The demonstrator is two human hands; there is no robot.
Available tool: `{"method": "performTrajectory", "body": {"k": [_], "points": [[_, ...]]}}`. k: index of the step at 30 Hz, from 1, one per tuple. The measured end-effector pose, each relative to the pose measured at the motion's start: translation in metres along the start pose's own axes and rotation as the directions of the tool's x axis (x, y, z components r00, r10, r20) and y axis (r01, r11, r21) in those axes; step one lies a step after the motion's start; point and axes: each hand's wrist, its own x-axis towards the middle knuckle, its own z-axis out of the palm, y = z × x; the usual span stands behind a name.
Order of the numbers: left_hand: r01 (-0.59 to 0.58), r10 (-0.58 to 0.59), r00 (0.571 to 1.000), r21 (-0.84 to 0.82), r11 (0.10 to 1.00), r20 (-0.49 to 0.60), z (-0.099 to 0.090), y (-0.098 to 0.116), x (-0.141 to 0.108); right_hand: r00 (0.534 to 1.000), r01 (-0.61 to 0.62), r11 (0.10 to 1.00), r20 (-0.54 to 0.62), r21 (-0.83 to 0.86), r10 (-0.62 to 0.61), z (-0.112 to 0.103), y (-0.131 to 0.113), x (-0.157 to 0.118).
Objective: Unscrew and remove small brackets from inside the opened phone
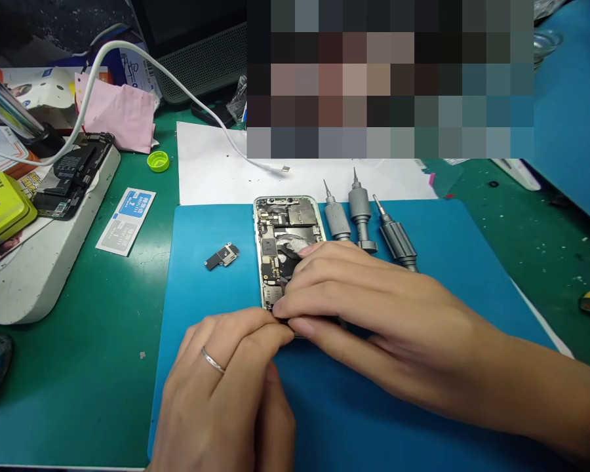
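An opened smartphone [269,248] lies on a blue mat, its circuit board and inner parts bare. My left hand [226,373], a ring on one finger, is curled with its fingertips against the phone's lower left corner. From the right, my right hand [388,314] reaches over the phone's lower half. Its thumb and index finger come together near the bottom edge; whatever lies between them is hidden. Other fingers of that hand cover the phone's right side. A small metal bracket [221,255] rests on the mat left of the phone.
Three grey screwdrivers, one a ribbed screwdriver [398,236], lie right of the phone. Behind are white paper [211,164] and a white cable [177,82]. At left are a printed card [126,221], a green cap [158,161] and a white stand [63,262] bearing phone parts.
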Motion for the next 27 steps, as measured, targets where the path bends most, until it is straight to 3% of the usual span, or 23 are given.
{"method": "performTrajectory", "body": {"k": [14, 27], "points": [[0.068, -0.051, 0.995, 0.196, 0.978, -0.089, 0.0038, 0.0004, 0.001, 0.999, -0.026, 0.98, -0.045, -0.198, 0.018, -0.0024, 0.0007, -0.002], [0.126, -0.114, 0.99, 0.159, 0.979, -0.078, 0.0064, 0.0057, 0.0045, 0.999, 0.018, 0.977, 0.038, -0.214, -0.01, 0.0013, 0.0032, -0.0021]]}}
